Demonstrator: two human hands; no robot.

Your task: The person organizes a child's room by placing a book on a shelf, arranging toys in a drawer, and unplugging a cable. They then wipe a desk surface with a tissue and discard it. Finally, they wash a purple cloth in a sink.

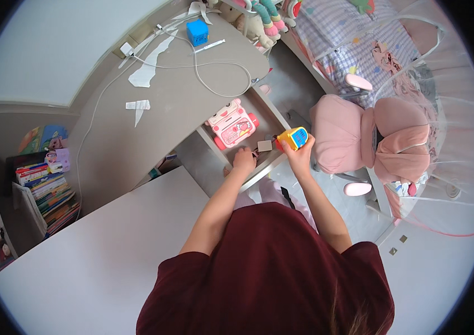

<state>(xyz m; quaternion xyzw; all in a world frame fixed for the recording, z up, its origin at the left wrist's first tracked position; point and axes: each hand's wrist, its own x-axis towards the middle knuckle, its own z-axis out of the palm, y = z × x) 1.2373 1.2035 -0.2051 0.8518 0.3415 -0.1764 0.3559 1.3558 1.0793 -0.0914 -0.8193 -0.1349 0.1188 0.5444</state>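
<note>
My right hand [299, 153] holds a small yellow and blue toy [294, 137] just above the front right edge of an open desk drawer [209, 159]. My left hand [243, 160] reaches into the same drawer, fingers down near its front edge; I cannot tell if it grips anything. A pink toy cash register [231, 124] lies inside the drawer at its back. A small tan block [264, 146] sits between my two hands.
A grey desk top [159, 128] carries a blue cube [197, 32], a white cable [214, 84], a marker and paper scraps. A pink chair [360, 137] stands to the right. Books fill a low shelf [47, 192] at left. A bed with plush toys lies beyond.
</note>
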